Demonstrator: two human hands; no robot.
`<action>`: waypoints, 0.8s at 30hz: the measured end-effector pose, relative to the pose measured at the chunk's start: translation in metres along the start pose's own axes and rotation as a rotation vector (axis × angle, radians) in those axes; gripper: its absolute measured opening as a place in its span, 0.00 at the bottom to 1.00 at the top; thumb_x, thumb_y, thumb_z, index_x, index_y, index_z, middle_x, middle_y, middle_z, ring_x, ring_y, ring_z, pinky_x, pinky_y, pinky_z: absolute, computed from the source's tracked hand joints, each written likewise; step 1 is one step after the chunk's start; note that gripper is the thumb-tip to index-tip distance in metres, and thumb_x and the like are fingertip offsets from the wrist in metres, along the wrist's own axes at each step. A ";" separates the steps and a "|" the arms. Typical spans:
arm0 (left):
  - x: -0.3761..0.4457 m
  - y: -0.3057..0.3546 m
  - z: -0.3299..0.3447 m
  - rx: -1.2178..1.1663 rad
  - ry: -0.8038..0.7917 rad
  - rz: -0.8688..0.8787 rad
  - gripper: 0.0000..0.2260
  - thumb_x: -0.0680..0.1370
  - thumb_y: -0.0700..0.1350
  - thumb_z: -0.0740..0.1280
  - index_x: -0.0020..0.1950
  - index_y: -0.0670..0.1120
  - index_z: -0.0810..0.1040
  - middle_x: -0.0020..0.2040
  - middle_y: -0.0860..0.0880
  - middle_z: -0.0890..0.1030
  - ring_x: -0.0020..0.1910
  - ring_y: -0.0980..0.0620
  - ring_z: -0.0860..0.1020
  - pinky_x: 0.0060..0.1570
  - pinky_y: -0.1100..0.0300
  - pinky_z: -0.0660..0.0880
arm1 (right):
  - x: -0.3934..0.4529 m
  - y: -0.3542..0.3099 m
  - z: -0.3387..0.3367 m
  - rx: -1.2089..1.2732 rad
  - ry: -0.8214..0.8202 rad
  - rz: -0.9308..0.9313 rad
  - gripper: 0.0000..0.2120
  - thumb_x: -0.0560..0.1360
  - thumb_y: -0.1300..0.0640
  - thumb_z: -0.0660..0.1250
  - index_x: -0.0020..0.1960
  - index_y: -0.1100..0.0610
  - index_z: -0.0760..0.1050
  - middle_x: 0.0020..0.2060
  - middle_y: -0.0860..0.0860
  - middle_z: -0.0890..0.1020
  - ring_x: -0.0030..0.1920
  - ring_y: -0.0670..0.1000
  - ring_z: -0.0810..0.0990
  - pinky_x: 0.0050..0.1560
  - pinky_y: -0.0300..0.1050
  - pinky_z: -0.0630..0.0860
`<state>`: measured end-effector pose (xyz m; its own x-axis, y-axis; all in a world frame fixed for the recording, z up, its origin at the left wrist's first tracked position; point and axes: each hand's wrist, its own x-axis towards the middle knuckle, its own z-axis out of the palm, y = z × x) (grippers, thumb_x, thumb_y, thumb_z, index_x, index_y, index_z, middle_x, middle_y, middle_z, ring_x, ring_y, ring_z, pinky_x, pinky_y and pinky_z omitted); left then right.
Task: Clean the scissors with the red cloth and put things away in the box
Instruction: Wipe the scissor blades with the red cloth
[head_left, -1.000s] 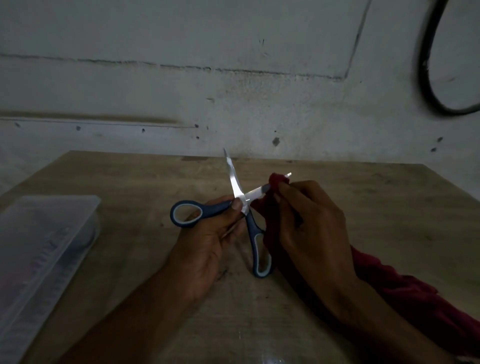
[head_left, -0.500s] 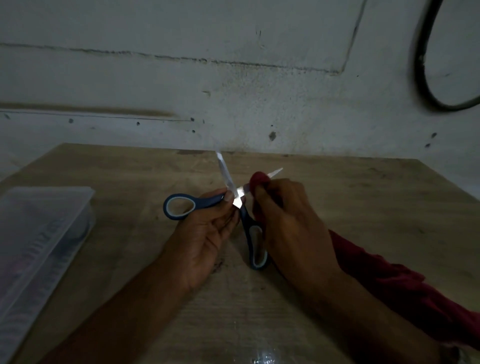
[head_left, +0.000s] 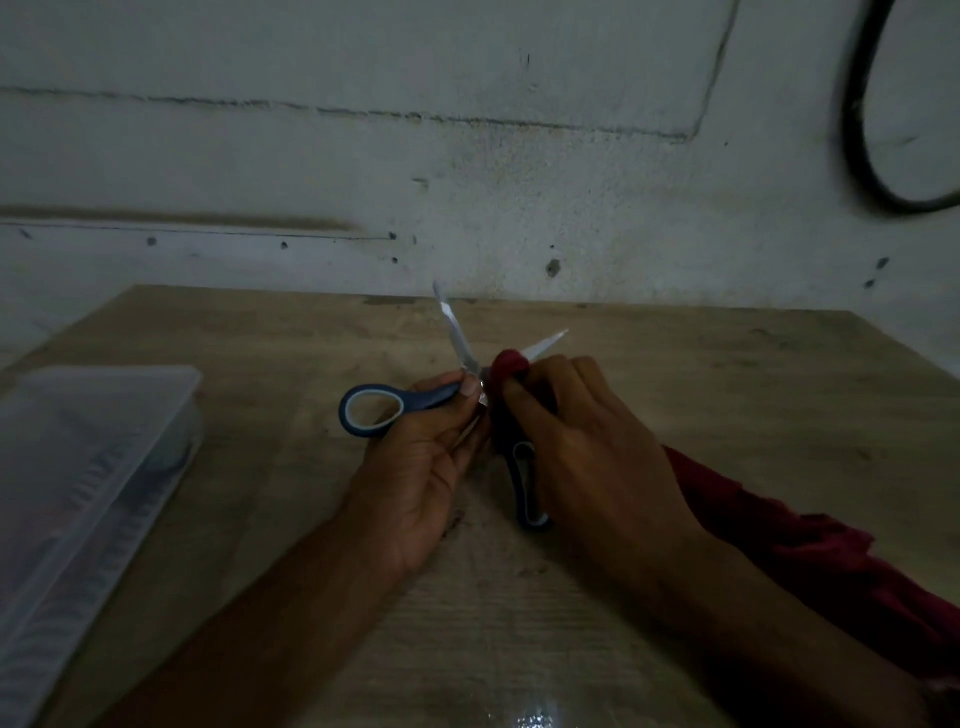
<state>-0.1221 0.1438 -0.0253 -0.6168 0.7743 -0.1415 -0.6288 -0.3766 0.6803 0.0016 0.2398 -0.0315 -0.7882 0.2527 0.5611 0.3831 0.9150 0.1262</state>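
The left hand (head_left: 415, 467) pinches the scissors (head_left: 467, 395) near the pivot, thumb on the blue handle; the shiny steel blades splay wide open above the grip, one oval grey-lined loop out to its left, the other hanging below. Just right of that grip, the right hand (head_left: 587, 447) clamps a bunched fold of the soft red cloth (head_left: 810, 551) round one blade, the rest trailing rightward over the grainy wooden table (head_left: 727, 374). Far left sits a frosted translucent plastic box (head_left: 88, 478), lidded, contents too blurred to tell

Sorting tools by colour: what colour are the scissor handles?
Dark blue with pale grey inner lining on the scissors, seen in the head view.
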 end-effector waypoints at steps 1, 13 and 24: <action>0.001 0.000 0.000 -0.005 0.008 0.002 0.09 0.74 0.35 0.69 0.53 0.41 0.82 0.52 0.44 0.87 0.51 0.50 0.86 0.52 0.58 0.81 | 0.000 0.001 0.000 0.006 0.001 -0.022 0.39 0.65 0.58 0.83 0.73 0.62 0.76 0.57 0.58 0.80 0.54 0.58 0.80 0.43 0.49 0.82; -0.002 0.004 0.002 0.017 -0.003 0.019 0.06 0.75 0.35 0.68 0.48 0.42 0.82 0.45 0.47 0.87 0.47 0.53 0.86 0.47 0.61 0.82 | -0.002 -0.002 -0.005 0.078 -0.009 0.127 0.36 0.69 0.58 0.80 0.76 0.59 0.74 0.59 0.57 0.80 0.55 0.57 0.79 0.43 0.47 0.81; 0.000 0.005 0.000 -0.004 -0.025 0.019 0.06 0.76 0.34 0.67 0.47 0.43 0.82 0.45 0.48 0.87 0.46 0.54 0.86 0.44 0.62 0.82 | 0.000 0.008 -0.007 0.084 0.041 0.224 0.36 0.69 0.60 0.83 0.75 0.56 0.75 0.55 0.55 0.80 0.52 0.55 0.79 0.40 0.41 0.74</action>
<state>-0.1249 0.1419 -0.0223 -0.6166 0.7795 -0.1105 -0.6188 -0.3932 0.6800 0.0076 0.2450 -0.0246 -0.6674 0.4409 0.6002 0.5033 0.8610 -0.0729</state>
